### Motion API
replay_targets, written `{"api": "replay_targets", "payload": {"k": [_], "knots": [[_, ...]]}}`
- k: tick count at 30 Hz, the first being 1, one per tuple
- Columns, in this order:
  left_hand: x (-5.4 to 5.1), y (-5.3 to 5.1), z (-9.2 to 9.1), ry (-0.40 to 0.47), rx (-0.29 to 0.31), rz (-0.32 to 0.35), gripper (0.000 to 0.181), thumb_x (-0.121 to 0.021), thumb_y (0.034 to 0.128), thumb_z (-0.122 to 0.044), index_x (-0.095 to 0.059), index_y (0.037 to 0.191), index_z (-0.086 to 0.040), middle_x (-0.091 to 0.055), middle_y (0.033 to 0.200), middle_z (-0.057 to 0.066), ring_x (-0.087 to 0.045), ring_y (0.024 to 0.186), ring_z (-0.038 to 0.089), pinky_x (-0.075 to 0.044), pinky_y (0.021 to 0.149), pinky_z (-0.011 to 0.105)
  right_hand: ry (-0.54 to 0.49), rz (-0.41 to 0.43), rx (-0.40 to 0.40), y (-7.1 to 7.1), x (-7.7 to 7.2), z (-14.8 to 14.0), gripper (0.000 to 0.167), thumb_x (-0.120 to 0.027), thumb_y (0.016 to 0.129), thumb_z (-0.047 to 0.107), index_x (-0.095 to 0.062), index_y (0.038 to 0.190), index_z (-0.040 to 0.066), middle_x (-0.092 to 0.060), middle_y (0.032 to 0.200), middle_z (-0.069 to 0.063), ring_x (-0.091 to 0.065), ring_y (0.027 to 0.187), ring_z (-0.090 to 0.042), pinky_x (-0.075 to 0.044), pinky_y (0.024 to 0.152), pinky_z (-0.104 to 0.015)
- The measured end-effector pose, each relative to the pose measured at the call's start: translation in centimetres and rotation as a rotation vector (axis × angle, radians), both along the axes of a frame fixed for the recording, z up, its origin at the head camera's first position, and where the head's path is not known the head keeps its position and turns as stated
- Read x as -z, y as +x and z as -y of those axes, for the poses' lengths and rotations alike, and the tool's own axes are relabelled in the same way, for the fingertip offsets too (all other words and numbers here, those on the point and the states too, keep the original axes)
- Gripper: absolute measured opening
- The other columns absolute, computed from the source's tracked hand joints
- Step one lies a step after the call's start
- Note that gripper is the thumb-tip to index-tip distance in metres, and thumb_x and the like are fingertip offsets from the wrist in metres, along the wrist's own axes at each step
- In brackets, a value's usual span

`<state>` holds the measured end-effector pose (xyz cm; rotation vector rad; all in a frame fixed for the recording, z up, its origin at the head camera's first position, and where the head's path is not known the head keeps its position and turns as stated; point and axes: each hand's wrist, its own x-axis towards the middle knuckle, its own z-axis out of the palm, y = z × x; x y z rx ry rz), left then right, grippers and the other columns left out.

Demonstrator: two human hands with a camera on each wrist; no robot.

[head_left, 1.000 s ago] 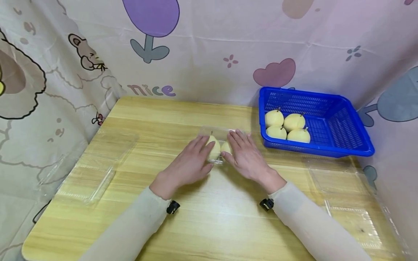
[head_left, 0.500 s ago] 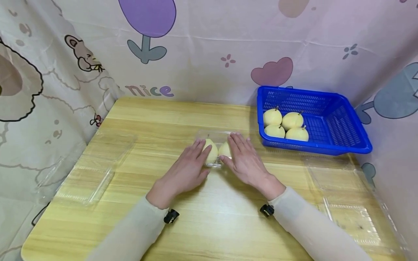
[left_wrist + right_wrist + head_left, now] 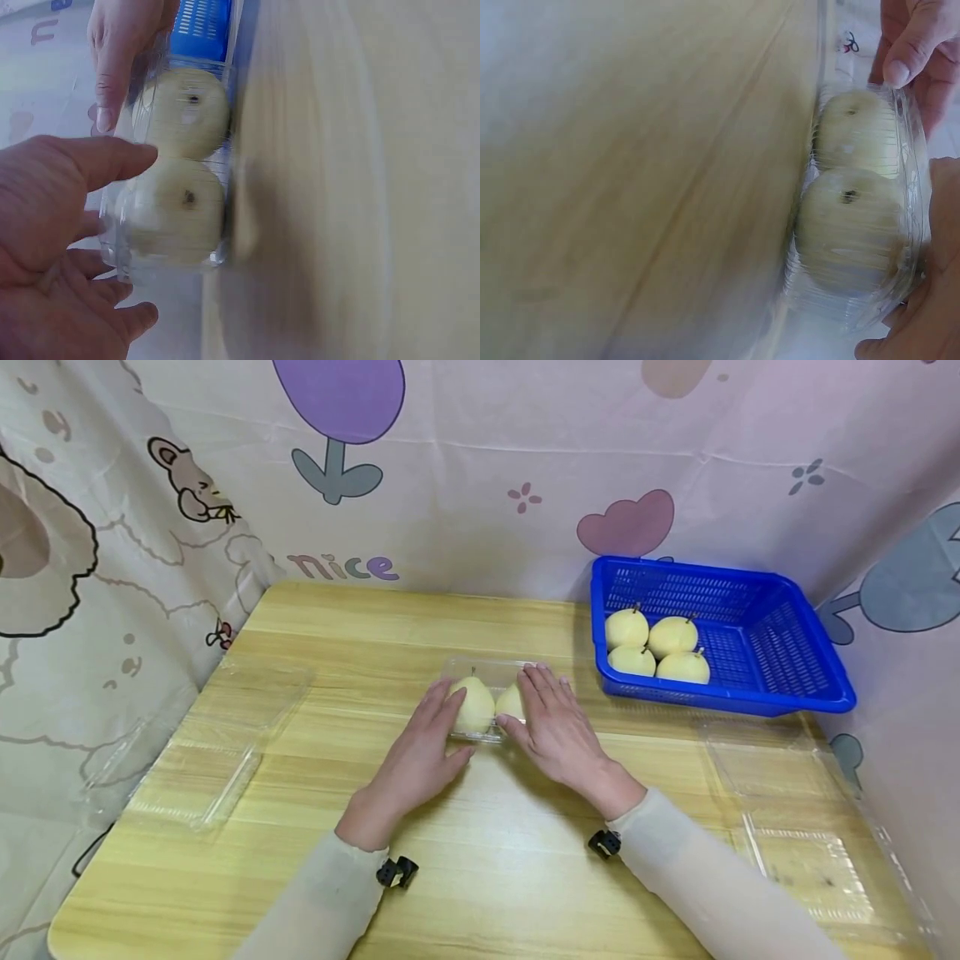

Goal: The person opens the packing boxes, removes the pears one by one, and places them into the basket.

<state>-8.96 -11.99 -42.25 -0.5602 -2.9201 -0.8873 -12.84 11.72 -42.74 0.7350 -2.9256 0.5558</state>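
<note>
A clear plastic clamshell box point(image 3: 487, 668) sits at mid-table between the two hands, its lid over pale yellow pears. Two pears show plainly, one on the left point(image 3: 474, 708) and one on the right point(image 3: 510, 703); whatever lies under the hands is hidden. My left hand point(image 3: 420, 752) lies along the box's left side, fingers extended; the left wrist view shows its thumb over the lid edge and the fingers spread beside the box. My right hand point(image 3: 558, 735) rests on the box's right part with straight fingers, its thumb lying toward the middle.
A blue plastic basket point(image 3: 727, 697) with several pears point(image 3: 672, 637) stands at the back right. Clear open clamshell boxes lie at the left point(image 3: 202, 760) and the right point(image 3: 802, 852) of the wooden table point(image 3: 480, 877). A patterned curtain point(image 3: 465, 485) hangs behind.
My left hand has slid slightly left and toward me, baring more of the left pear. The right hand stays on the box with little movement. The box appears slightly farther left.
</note>
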Motion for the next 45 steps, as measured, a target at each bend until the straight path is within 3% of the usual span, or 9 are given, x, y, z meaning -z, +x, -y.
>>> {"api": "replay_targets", "payload": {"k": [11, 15, 18, 20, 23, 28, 32, 37, 45], "knots": [[0.7, 0.5, 0.9, 0.284, -0.286, 0.210, 0.092, -0.078, 0.0960, -0.027, -0.023, 0.165, 0.000, -0.035, 0.164, 0.025, -0.044, 0.147, 0.045, -0.043, 0.119, 0.060, 0.041, 0.023, -0.025, 0.1, 0.0, 0.2, 0.098, -0.046, 0.104, 0.069, -0.020, 0.166, -0.002, -0.015, 0.175, -0.025, -0.008, 0.164, -0.040, -0.009, 0.133, -0.058], [1.4, 0.7, 1.1, 0.386, -0.361, 0.279, 0.078, -0.077, 0.0972, -0.034, -0.036, 0.153, 0.002, -0.053, 0.142, 0.021, -0.060, 0.127, 0.037, -0.056, 0.106, 0.050, 0.047, 0.027, -0.034, 0.1, -0.2, 0.4, 0.100, -0.046, 0.103, 0.071, -0.020, 0.167, -0.001, -0.014, 0.175, -0.024, -0.008, 0.164, -0.040, -0.008, 0.133, -0.058], [1.5, 0.9, 1.2, 0.391, -0.401, 0.309, 0.054, -0.071, 0.1010, -0.039, -0.052, 0.135, -0.001, -0.064, 0.118, 0.014, -0.066, 0.104, 0.027, -0.059, 0.090, 0.043, 0.051, 0.032, -0.037, 0.0, -0.3, 0.8, 0.100, -0.046, 0.103, 0.071, -0.019, 0.166, -0.002, -0.013, 0.175, -0.025, -0.007, 0.164, -0.040, -0.008, 0.133, -0.056], [1.6, 1.0, 1.1, 0.392, -0.401, 0.343, 0.041, -0.064, 0.1050, -0.042, -0.062, 0.119, -0.003, -0.070, 0.103, 0.011, -0.069, 0.089, 0.022, -0.059, 0.081, 0.038, 0.055, 0.038, -0.043, 0.0, -0.4, 1.0, 0.103, -0.047, 0.102, 0.072, -0.018, 0.166, -0.003, -0.013, 0.175, -0.025, -0.006, 0.164, -0.040, -0.007, 0.134, -0.054], [1.8, 0.9, 0.9, 0.468, -0.392, 0.423, 0.040, -0.055, 0.1098, -0.040, -0.072, 0.101, -0.004, -0.073, 0.090, 0.008, -0.071, 0.078, 0.016, -0.062, 0.073, 0.031, 0.062, 0.048, -0.063, -0.1, -0.5, 1.2, 0.108, -0.051, 0.100, 0.073, -0.015, 0.166, -0.004, -0.012, 0.175, -0.026, -0.005, 0.164, -0.042, -0.006, 0.135, -0.052], [2.5, 0.4, 0.1, 0.816, -0.338, 0.615, 0.037, -0.051, 0.1127, -0.023, -0.071, 0.118, 0.008, -0.074, 0.108, 0.020, -0.076, 0.091, 0.019, -0.066, 0.082, 0.030, 0.080, 0.070, -0.090, -0.2, -0.6, 1.0, 0.113, -0.059, 0.096, 0.071, -0.010, 0.168, -0.002, -0.007, 0.176, -0.023, -0.001, 0.165, -0.038, -0.004, 0.135, -0.049], [2.8, 0.1, -0.6, 1.003, -0.296, 0.720, 0.036, -0.050, 0.1122, -0.016, -0.064, 0.129, 0.012, -0.070, 0.122, 0.027, -0.075, 0.098, 0.020, -0.064, 0.088, 0.029, 0.084, 0.074, -0.121, -0.2, -0.7, 0.7, 0.113, -0.066, 0.095, 0.065, -0.009, 0.168, -0.001, -0.006, 0.177, -0.021, 0.001, 0.165, -0.033, -0.002, 0.135, -0.045], [3.0, -0.1, -1.3, 1.100, -0.273, 0.779, 0.035, -0.050, 0.1109, -0.015, -0.063, 0.129, 0.012, -0.070, 0.123, 0.026, -0.075, 0.098, 0.019, -0.064, 0.089, 0.029, 0.083, 0.057, -0.153, -0.2, -0.7, 0.4, 0.112, -0.070, 0.093, 0.057, -0.011, 0.168, -0.002, -0.007, 0.177, -0.021, 0.001, 0.165, -0.033, -0.003, 0.135, -0.044], [3.2, -0.5, -1.8, 1.142, -0.248, 0.795, 0.033, -0.057, 0.1087, -0.013, -0.063, 0.126, 0.014, -0.075, 0.112, 0.017, -0.075, 0.094, 0.017, -0.064, 0.088, 0.030, 0.079, 0.050, -0.175, -0.2, -0.7, 0.2, 0.111, -0.073, 0.091, 0.050, -0.013, 0.167, -0.004, -0.008, 0.176, -0.023, 0.001, 0.165, -0.033, -0.003, 0.135, -0.044]]}}
